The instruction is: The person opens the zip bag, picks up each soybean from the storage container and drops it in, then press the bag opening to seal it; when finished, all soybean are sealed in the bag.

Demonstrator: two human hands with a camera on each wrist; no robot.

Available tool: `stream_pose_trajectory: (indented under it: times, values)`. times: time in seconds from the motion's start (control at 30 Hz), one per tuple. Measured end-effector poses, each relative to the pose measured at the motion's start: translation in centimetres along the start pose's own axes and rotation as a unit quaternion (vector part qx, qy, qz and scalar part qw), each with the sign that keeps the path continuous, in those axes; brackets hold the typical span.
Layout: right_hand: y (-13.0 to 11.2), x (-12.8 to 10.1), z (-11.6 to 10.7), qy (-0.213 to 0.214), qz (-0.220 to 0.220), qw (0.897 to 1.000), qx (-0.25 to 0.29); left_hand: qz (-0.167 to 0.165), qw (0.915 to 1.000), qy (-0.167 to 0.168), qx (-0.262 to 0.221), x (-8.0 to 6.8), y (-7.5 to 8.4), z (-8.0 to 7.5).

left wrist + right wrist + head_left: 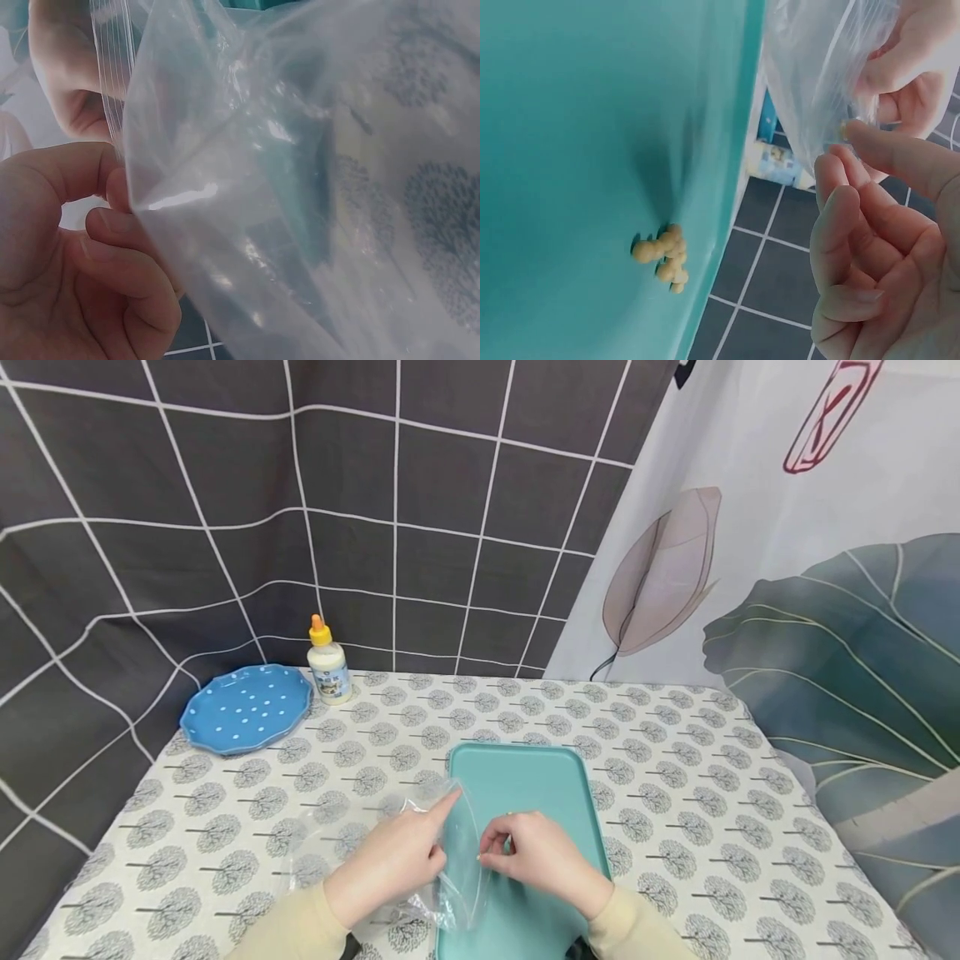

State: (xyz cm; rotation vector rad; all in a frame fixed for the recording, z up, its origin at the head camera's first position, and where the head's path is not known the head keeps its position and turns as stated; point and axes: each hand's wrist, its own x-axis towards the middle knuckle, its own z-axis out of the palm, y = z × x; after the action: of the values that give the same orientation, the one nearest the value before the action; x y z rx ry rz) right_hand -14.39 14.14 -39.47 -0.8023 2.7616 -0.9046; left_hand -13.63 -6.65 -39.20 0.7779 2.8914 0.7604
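Clear, crinkled zip bag [442, 852] with ribbed seal; left hand [390, 860] and right hand [536, 856] each grip it by pinching.

The bag [442, 835] I hold is clear and colourless, so the teal tray [525, 777] shows through it. On that tray sits a small clump of pale yellow beads [664, 255]. My sleeves [288, 931] are cream. The surface [712, 827] wears a white cloth printed with grey trees. The plate [246, 707] is blue with white dots. The bottle [328, 664] is white with an orange cap. Behind it hangs dark grey cloth crossed by white grid lines [225, 485], and beside that a white curtain with grey-green leaves [825, 635].
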Motion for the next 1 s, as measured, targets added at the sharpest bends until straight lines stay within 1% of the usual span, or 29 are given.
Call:
stream_pose_trajectory:
  times: [0.3,0.43,0.7,0.87,1.0]
  values:
    - [1.6,0.0,0.0,0.021,0.014,1.0,0.016,0.001,1.0,0.001,0.002,0.1,0.0,0.1]
    - [2.7,-0.1,-0.1,0.025,0.028,0.999,0.005,0.003,1.0,0.005,0.004,0.0,0.1,0.0]
    - [4.4,-0.4,-0.3,0.032,0.056,0.998,-0.011,-0.006,1.0,0.0,0.005,0.0,0.1,-0.1]
    - [5.4,-0.5,-0.2,0.041,0.092,0.994,-0.029,0.001,0.9998,0.008,0.016,0.0,0.2,0.0]
    - [5.9,-0.4,-0.1,0.039,0.11,0.992,-0.037,0.007,0.9997,0.013,0.019,0.0,0.3,0.1]
